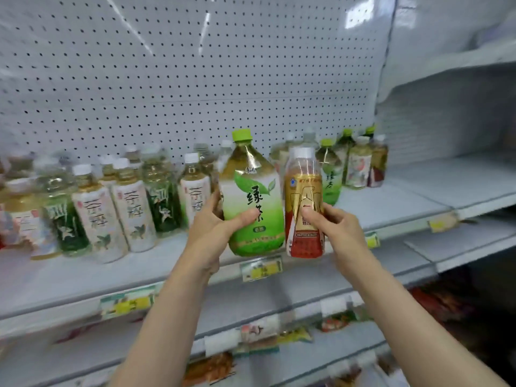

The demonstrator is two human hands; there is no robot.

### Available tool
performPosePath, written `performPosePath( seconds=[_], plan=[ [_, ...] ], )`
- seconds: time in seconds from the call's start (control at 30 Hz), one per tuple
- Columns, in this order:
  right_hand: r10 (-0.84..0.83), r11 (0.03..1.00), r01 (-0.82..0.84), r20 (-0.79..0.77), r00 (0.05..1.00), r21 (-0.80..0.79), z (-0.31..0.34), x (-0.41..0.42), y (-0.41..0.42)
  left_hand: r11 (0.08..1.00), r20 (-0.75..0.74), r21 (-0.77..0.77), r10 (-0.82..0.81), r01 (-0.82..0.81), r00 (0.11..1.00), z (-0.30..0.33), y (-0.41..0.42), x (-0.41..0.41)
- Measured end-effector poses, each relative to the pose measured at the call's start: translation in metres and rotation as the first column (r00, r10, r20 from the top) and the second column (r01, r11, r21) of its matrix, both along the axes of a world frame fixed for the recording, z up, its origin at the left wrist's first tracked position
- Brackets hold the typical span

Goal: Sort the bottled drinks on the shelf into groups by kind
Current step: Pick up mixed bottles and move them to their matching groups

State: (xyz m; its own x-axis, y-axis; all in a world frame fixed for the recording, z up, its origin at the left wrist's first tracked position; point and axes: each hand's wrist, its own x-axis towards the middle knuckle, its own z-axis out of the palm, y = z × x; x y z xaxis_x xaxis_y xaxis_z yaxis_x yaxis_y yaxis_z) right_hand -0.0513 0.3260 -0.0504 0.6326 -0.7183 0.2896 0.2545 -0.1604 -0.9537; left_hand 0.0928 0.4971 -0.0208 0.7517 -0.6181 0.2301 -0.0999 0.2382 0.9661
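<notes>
My left hand (216,223) grips a large green tea bottle (252,191) with a green cap, held upright just above the shelf's front edge. Beside it, my right hand (332,223) holds a smaller bottle with a gold and red label (304,202) and a white cap. The two held bottles touch side by side. Behind them on the shelf (83,277) stand more bottles: white-labelled tea bottles (95,210), dark green-labelled ones (160,196), and another green tea bottle (331,174) behind the gold one.
A small cluster of bottles (360,163) stands at the right end of the row, with bare shelf (446,177) beyond it. Yellow price tags (261,270) line the shelf edge. A pegboard wall (195,79) backs the shelf. Lower shelves hold packaged goods (209,370).
</notes>
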Motion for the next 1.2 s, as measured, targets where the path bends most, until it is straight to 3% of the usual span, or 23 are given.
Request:
performPosePath(
  seconds=[0.3, 0.57, 0.93, 1.2],
  plan=[
    [-0.185, 0.982, 0.184, 0.002, 0.983, 0.033, -0.003, -0.129, -0.123, 0.975, -0.089, 0.01, -0.221, 0.223, 0.971, -0.014, -0.163, -0.095],
    [-0.255, 0.965, 0.252, 0.031, 0.966, 0.075, -0.009, -0.157, -0.226, 0.963, -0.137, 0.014, -0.266, 0.27, 0.954, -0.024, -0.283, -0.116],
    [-0.195, 0.98, 0.196, -0.024, 0.981, 0.04, 0.006, -0.138, -0.383, 0.988, -0.181, 0.027, -0.143, 0.15, 0.973, -0.026, -0.443, -0.086],
    [-0.023, 0.99, 0.026, -0.021, 1.0, 0.142, -0.01, -0.105, -0.464, 0.998, -0.237, 0.004, 0.054, -0.055, 0.97, -0.044, -0.469, -0.058]
  ],
)
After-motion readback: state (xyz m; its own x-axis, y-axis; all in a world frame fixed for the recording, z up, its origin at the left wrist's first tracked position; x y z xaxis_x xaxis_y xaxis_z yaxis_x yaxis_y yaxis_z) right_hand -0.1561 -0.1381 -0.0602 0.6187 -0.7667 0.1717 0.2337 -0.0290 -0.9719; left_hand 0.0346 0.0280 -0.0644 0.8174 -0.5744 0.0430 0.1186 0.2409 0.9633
